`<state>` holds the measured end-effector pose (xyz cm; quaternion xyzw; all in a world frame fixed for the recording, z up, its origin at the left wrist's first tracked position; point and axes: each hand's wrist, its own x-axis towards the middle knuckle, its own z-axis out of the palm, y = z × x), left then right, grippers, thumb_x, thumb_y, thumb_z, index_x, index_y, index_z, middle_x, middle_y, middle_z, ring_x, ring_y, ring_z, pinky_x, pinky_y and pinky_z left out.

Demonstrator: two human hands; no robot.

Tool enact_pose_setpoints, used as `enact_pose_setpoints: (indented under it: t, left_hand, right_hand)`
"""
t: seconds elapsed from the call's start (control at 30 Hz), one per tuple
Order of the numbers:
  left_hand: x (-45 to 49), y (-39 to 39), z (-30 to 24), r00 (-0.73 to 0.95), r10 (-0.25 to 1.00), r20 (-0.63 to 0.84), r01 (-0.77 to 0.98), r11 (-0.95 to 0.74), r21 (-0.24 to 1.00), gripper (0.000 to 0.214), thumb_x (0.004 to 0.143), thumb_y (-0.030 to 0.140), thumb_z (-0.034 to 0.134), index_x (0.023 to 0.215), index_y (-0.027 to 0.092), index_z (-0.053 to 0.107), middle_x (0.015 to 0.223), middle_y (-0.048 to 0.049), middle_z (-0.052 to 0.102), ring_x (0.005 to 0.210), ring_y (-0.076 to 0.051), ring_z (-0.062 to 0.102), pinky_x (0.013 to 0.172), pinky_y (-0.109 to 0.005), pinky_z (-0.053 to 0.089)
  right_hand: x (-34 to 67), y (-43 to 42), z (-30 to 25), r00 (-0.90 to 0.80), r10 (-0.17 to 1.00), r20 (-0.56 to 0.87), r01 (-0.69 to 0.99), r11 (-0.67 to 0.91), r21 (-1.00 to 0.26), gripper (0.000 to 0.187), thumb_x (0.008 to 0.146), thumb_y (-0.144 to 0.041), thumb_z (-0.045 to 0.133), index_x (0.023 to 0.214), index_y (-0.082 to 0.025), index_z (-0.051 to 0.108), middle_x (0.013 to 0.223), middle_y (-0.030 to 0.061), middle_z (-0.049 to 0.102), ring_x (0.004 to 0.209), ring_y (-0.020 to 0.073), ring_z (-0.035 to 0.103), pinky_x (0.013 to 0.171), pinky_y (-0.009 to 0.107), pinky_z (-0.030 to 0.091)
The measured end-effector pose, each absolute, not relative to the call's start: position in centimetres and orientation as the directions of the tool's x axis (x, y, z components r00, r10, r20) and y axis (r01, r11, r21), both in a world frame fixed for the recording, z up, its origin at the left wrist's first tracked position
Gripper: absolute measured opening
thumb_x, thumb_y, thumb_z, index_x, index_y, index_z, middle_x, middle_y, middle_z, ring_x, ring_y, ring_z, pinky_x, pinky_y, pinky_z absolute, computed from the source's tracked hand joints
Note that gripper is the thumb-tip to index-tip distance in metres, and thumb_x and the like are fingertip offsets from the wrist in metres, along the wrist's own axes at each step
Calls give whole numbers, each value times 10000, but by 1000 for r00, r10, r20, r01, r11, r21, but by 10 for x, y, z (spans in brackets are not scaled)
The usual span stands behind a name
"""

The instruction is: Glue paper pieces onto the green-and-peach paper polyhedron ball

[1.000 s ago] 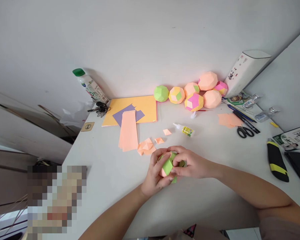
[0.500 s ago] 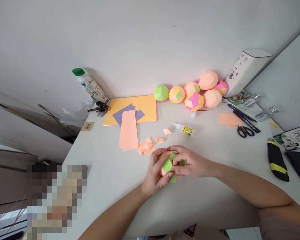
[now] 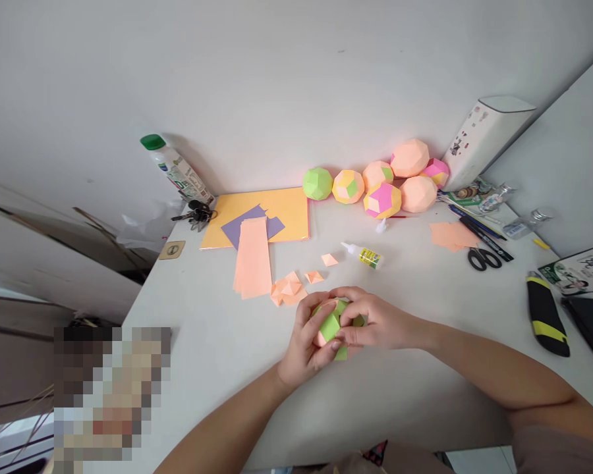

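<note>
A green and peach paper ball (image 3: 332, 327) sits between both my hands, just above the white table (image 3: 217, 342). My left hand (image 3: 304, 349) cups it from the left and below, fingers curled round it. From the right, my right hand (image 3: 375, 322) closes over its top and side, pressing with thumb and fingertips. Small folded peach pieces (image 3: 289, 288) lie just beyond my left hand. A glue bottle (image 3: 364, 255) lies on its side past my right hand.
Several finished paper balls (image 3: 383, 183) line the wall at the back. Orange, purple and peach sheets (image 3: 257, 227) lie at back left, by keys (image 3: 196, 214) and a green-capped bottle (image 3: 175, 168). Scissors (image 3: 484, 258), pens, a white box (image 3: 484, 135) and a black-and-yellow knife (image 3: 546, 322) lie right.
</note>
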<state>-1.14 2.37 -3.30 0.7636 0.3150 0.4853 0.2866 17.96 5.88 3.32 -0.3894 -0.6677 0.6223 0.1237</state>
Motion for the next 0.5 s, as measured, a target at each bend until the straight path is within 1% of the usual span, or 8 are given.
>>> enact_pose_setpoints:
  t: [0.07,0.3,0.4,0.5]
  left_hand:
    - [-11,24,-33,331,759,561,199,-637,745,484,938,354,459,1405,268,360,1303,-130,336,1233,-268,406,985,-485,446]
    - [-11,23,-35,321,768,554,183,-624,760,485,929,360,474,1394,264,373,1300,-136,346,1237,-287,406,978,-514,445]
    - [-11,23,-36,288,804,521,171,-578,798,466,925,362,481,1374,271,395,1292,-133,364,1236,-284,411,982,-521,442]
    - [-11,23,-37,250,834,492,158,-537,829,441,925,375,477,1352,280,421,1280,-127,387,1225,-280,428,981,-523,441]
  right_hand:
    - [180,59,34,-667,676,-315,366,-72,-928,181,823,-356,653,772,-186,686,1463,55,307,1195,277,540,853,383,563]
    - [180,60,31,-669,687,-285,377,-17,-926,213,823,-396,653,784,-193,701,1452,65,338,1282,305,453,939,420,504]
    - [179,62,29,-680,697,-228,374,62,-925,232,864,-398,606,821,-200,717,1379,88,439,1349,304,361,1004,434,445]
    - [178,63,31,-688,703,-181,350,103,-931,311,930,-409,503,857,-202,724,1318,86,512,1355,274,355,1036,412,409]
